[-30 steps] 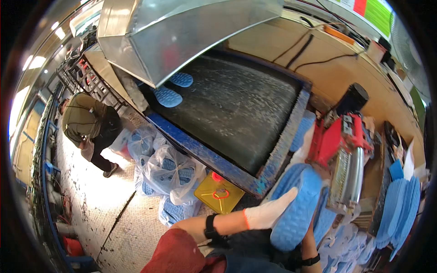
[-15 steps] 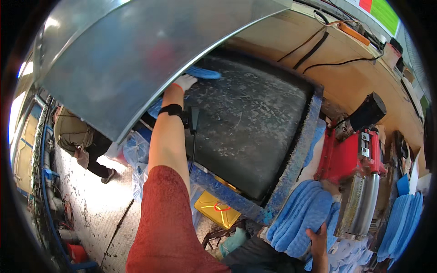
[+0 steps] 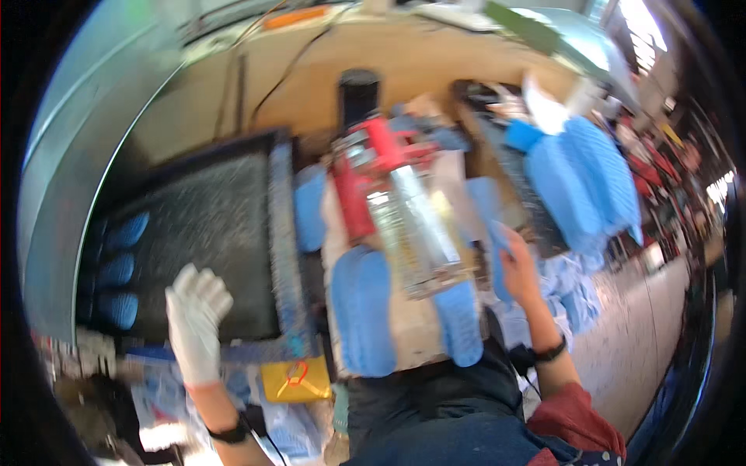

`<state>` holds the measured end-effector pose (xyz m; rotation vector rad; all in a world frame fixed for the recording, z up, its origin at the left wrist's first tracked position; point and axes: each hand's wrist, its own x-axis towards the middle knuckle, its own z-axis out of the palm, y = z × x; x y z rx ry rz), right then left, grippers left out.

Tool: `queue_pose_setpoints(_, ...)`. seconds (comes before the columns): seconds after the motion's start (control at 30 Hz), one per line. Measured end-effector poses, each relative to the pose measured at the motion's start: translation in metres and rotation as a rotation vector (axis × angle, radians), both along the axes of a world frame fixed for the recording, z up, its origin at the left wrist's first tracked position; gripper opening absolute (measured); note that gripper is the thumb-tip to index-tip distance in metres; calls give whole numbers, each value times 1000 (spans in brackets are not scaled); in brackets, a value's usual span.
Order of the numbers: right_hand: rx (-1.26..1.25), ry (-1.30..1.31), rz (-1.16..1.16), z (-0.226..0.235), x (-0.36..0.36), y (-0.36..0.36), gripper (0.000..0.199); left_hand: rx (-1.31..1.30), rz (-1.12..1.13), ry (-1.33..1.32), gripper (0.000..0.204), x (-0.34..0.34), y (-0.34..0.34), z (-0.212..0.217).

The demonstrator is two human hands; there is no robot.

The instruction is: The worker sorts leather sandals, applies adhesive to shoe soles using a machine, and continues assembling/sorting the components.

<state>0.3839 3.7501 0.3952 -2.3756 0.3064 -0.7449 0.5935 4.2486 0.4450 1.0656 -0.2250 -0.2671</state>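
Observation:
My left hand [image 3: 198, 311], in a white glove, hovers over the near edge of the black bed [image 3: 210, 241] with its fingers apart and nothing in them. Beyond it, under the metal hood, three blue insoles [image 3: 116, 269] lie in a column on the bed, partly in shadow. My bare right hand [image 3: 519, 270] grips a blue insole [image 3: 497, 241] right of the red roller machine [image 3: 381, 159]. In front of that machine rests a stack of blue insoles [image 3: 364, 311]; another insole [image 3: 460, 322] sticks out from below its metal rollers [image 3: 423, 225].
A sheet-metal hood [image 3: 85, 155] overhangs the bed's left side. More blue insoles [image 3: 583, 182] are stacked on a dark board at the right. Below the bed sits a yellow tin [image 3: 295, 379]. Cables run along the wooden back panel [image 3: 311, 70].
My view has swung right. My left hand has drawn back from the insole under the hood. My right hand has moved from the insole stack to the machine's right side.

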Motion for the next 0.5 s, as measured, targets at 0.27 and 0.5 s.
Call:
queue_pose_setpoints(0.27,-459,-106,299,69,43,8,54,21,-222,-464,84,-65,-243,43)
queue_pose_setpoints(0.5,220,-43,67,-19,-20,50,40,299,-101,-452,57,-25,-266,-40)
